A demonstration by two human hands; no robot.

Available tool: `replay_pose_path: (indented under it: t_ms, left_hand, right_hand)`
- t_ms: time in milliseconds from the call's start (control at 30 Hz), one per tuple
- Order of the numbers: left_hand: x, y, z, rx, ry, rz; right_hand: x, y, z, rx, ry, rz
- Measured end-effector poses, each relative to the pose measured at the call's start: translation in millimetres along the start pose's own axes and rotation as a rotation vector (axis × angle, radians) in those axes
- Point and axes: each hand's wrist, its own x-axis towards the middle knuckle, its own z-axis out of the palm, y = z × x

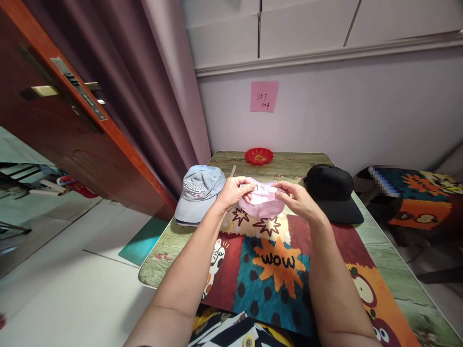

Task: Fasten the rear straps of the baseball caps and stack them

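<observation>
I watch through the head camera as two bare hands hold a pink cap (262, 208) just in front of the wearer, over the table (159, 260). I cannot tell whether the cap's underside touches the surface below.

The left hand (237, 191) pinches the cap's left edge between thumb and fingers, beside a small buckle (255, 187). The right hand (297, 198) pinches the right edge, with its thumb on the near side. I judge the step in hand to be handling the strap and buckle; the next move would call for a steady hold at both edges and a fine fingertip pinch.

The cap's fabric looks soft and thin, rounded at the bottom, with a paler patch in the middle.

To the left of the pink cap sits a washed blue-grey cap (203, 185), its crown domed and embroidered with raised white lettering. To its right is a smooth, matte black cap (331, 189) with a broad brim. Beyond it stands a glossy red dish (259, 156) with a scalloped rim. Nearer than it, a flat mat (249, 277) shows an orange "WOW" starburst. The tabletop around has a weathered green wood-grain pattern.
</observation>
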Motion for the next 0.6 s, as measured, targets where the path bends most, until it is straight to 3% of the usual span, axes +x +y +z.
replay_pose_path:
  t_ms: [300,600]
  left_hand:
    - [4,2,8.7,0.114,-0.051,-0.02]
    - [7,11,0.9,0.094,-0.156,-0.106]
  right_hand:
    - [2,-12,5,-0.084,0.06,-0.049]
    - [8,3,20,-0.064,0.178,0.007]
